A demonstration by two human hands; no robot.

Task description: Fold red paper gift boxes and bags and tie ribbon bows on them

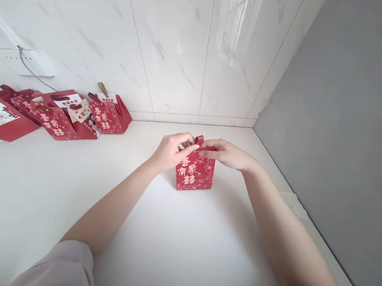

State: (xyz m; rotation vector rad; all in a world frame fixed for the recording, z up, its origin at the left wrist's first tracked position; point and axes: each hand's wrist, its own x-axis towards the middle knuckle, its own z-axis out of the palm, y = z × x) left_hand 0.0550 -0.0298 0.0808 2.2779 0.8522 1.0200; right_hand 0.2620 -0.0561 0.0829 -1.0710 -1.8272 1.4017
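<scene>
A red gift box (pixel 195 174) with pale Chinese characters and flower line art stands upright on the white table. At its top edge a dark red strap loop (pixel 199 140) sticks up. My left hand (pixel 176 148) pinches the strap and top edge from the left, thumb in front. From the right, my right hand (pixel 225 153) grips the top edge of the box, its thumb lying across the front near the strap's base. The fingertips behind the box are hidden.
Several similar red boxes (pixel 109 114) stand in a row at the back left, along the marble-tiled wall (pixel 172 49). A grey cable (pixel 34 72) hangs from a socket plate (pixel 32 63). A grey panel (pixel 340 128) borders the white table (pixel 130 244) on the right.
</scene>
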